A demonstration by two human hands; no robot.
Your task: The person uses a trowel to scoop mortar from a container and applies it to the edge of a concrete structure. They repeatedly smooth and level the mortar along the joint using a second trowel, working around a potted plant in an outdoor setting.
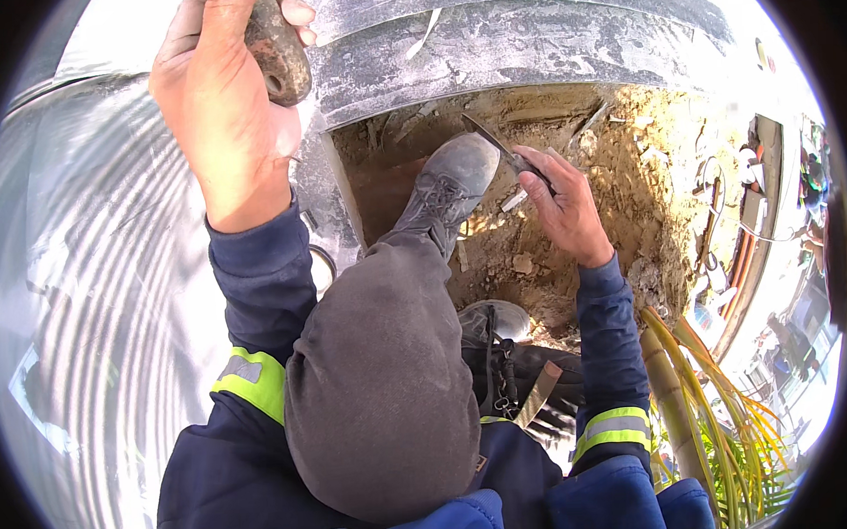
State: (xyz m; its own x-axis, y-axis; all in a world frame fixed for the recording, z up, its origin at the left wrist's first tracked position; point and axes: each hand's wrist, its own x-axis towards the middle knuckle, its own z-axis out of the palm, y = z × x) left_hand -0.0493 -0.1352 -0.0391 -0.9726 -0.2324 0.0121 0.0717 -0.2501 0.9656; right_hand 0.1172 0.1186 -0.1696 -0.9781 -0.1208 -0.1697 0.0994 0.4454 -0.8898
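Left hand [224,113]: closed around a grey-brown, stone-like block [281,55], upper left of the frame
Right hand [568,208]: fingers curled round a thin-bladed tool [490,138], upper centre
Boot [456,178]: beside the blade

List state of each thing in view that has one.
Left hand: closed around the stone-like piece
Stone-like piece: gripped, a hole near its lower end
Right hand: closed on the bladed tool
Bladed tool: blade bare, pointing up-left, by the upper shoe's toe
Upper shoe: laced, dusty
Soil: exposed, strewn with debris
Sleeves: down to the wrists
Plant: leaves part yellowed, part green
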